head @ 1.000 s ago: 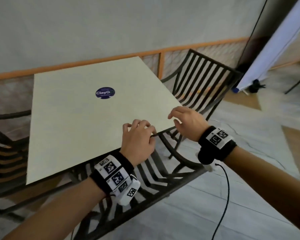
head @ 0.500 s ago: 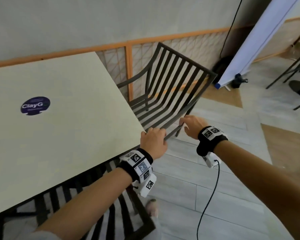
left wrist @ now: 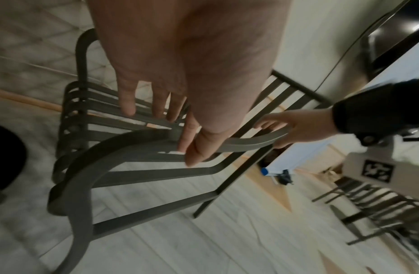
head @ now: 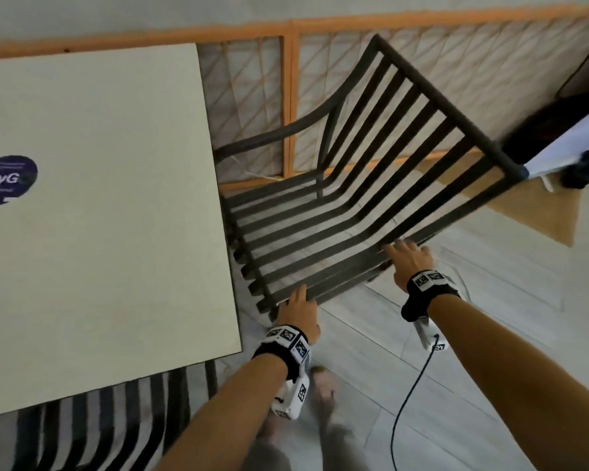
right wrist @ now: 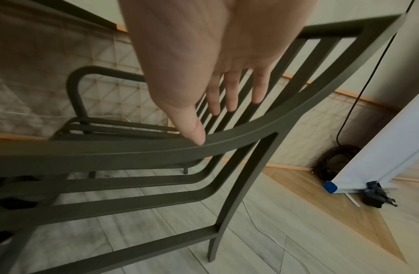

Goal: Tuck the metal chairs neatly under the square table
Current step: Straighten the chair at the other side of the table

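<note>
Both hands off the surface [head: 109,198], now on the right chair's [head: 354,198] near armrest: left hand [head: 298,314] and right hand [head: 410,263], fingers loose, no firm grip. Chair sits right of surface, untucked.

We see soft, dim indoor light with no hard shadows or glare, and the bench [head: 109,198] top is the brightest surface. Both wrist views are murky, with each hand [left wrist: 187,61] close and blurred. Straight lines bow towards the edges.
</note>
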